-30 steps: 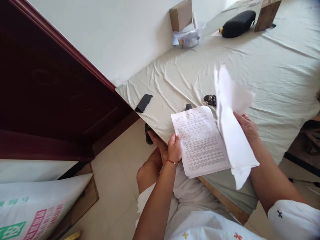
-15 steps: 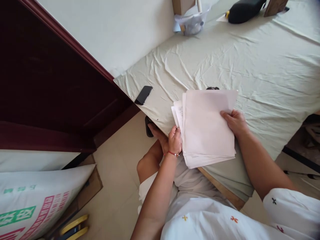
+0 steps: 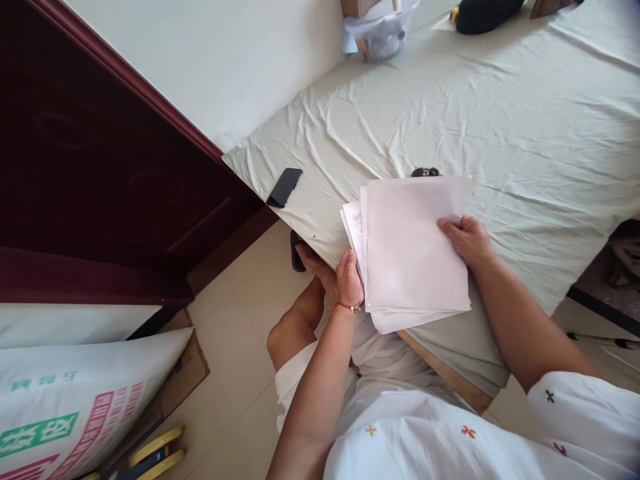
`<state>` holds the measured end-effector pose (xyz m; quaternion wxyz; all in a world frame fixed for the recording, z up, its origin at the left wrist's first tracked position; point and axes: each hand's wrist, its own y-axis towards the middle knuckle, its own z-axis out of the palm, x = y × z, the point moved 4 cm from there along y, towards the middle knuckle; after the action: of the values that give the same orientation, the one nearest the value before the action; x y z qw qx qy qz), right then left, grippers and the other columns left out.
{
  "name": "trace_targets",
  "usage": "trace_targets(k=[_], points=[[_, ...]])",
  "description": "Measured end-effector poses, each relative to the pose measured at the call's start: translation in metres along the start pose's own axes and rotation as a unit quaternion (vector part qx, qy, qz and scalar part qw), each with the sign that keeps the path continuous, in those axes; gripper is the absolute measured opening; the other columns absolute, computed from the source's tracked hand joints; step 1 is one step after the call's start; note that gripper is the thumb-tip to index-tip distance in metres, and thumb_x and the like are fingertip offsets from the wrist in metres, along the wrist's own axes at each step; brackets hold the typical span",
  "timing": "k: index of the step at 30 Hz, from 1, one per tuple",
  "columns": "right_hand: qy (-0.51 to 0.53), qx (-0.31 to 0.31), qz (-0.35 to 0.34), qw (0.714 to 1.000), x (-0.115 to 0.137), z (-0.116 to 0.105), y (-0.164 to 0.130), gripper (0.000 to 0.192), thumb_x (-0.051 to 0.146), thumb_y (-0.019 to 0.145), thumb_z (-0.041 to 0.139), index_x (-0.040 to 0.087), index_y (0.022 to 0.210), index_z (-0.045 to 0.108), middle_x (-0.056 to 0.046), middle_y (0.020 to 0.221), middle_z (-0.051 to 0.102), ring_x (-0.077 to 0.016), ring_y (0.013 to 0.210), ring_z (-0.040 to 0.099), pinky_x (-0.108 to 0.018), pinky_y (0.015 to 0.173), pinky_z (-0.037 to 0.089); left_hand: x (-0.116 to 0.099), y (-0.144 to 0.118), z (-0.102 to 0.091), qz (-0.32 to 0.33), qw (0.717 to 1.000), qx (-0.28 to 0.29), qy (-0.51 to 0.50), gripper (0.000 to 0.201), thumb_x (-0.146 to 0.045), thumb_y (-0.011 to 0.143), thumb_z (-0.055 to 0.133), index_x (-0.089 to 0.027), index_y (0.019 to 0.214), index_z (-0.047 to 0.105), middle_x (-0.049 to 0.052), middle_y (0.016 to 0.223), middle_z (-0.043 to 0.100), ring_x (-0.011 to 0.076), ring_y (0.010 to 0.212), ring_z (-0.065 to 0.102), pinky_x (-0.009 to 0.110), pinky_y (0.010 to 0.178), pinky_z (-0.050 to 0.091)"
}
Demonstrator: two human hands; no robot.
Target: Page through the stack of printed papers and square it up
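Note:
A loose stack of white paper sheets (image 3: 416, 250) is held over the near edge of the cloth-covered table (image 3: 520, 127). Its top sheet looks blank, while printed lines show on a sheet sticking out at the left. My right hand (image 3: 470, 241) grips the right side, thumb on top and fingers hidden beneath. On the opposite side, my left hand (image 3: 349, 279), with a red beaded bracelet at the wrist, is closed against the left edge of the stack. Just beyond the top edge lies a small dark object (image 3: 425, 172), partly covered by the paper.
A black phone-like object (image 3: 285, 187) lies at the table's left corner. Farther back stand a clear plastic tub (image 3: 383, 37) with things in it and a black case (image 3: 487, 15). On the floor at left are a printed white sack (image 3: 85, 393) and a yellow-rimmed wheel (image 3: 157, 453).
The stack and both hands have shifted very slightly left. My left fingers look straighter along the paper's edge. The view has moved a little, and more of the small dark object shows.

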<state>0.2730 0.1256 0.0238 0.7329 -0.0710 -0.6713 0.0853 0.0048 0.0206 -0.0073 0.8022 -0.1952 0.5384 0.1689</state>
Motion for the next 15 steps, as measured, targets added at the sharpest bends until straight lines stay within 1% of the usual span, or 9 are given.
trace_targets(k=[2, 6, 8, 12, 15], points=[[0.001, -0.002, 0.002, 1.0, -0.002, 0.0, 0.001, 0.021, 0.037, 0.075, 0.088, 0.023, 0.08, 0.075, -0.003, 0.075, 0.075, -0.0159, 0.054, 0.063, -0.027, 0.045, 0.05, -0.001, -0.001, 0.001, -0.006, 1.0, 0.017, -0.003, 0.042, -0.063, 0.083, 0.078, -0.023, 0.088, 0.068, 0.002, 0.094, 0.074, 0.022, 0.101, 0.068, 0.033, 0.095, 0.052], [0.014, -0.001, -0.002, 1.0, -0.004, 0.0, 0.002, 0.023, 0.04, 0.073, 0.089, 0.023, 0.08, 0.076, -0.002, 0.075, 0.075, -0.0154, 0.055, 0.063, -0.026, 0.046, 0.051, -0.004, -0.002, 0.003, -0.011, 0.999, 0.037, 0.026, 0.04, -0.057, 0.078, 0.084, -0.023, 0.092, 0.069, 0.0, 0.092, 0.074, 0.0197, 0.093, 0.068, 0.03, 0.089, 0.053], [0.015, -0.006, -0.012, 1.0, -0.004, -0.002, 0.002, 0.023, 0.041, 0.072, 0.089, 0.023, 0.08, 0.076, -0.001, 0.075, 0.075, -0.0147, 0.055, 0.063, -0.025, 0.046, 0.052, -0.004, -0.002, 0.003, -0.011, 0.999, 0.034, 0.027, 0.041, -0.058, 0.078, 0.084, -0.023, 0.094, 0.069, 0.001, 0.095, 0.075, 0.0201, 0.094, 0.068, 0.031, 0.091, 0.053], [0.011, -0.034, -0.036, 0.999, 0.0, -0.009, 0.004, 0.025, 0.042, 0.07, 0.09, 0.024, 0.079, 0.076, 0.0, 0.074, 0.074, -0.0141, 0.055, 0.063, -0.024, 0.045, 0.052, 0.0, 0.0, 0.002, -0.018, 0.999, 0.035, 0.014, 0.041, -0.058, 0.078, 0.084, -0.024, 0.095, 0.069, 0.002, 0.101, 0.076, 0.0217, 0.101, 0.069, 0.035, 0.099, 0.053], [0.044, -0.054, -0.042, 0.997, 0.005, -0.013, 0.004, 0.028, 0.044, 0.068, 0.093, 0.026, 0.081, 0.075, -0.001, 0.075, 0.075, -0.0174, 0.061, 0.067, -0.028, 0.05, 0.057, 0.002, 0.0, 0.001, -0.016, 0.999, 0.034, 0.015, 0.04, -0.056, 0.079, 0.084, -0.023, 0.096, 0.069, 0.003, 0.101, 0.076, 0.0208, 0.099, 0.069, 0.034, 0.099, 0.052]])
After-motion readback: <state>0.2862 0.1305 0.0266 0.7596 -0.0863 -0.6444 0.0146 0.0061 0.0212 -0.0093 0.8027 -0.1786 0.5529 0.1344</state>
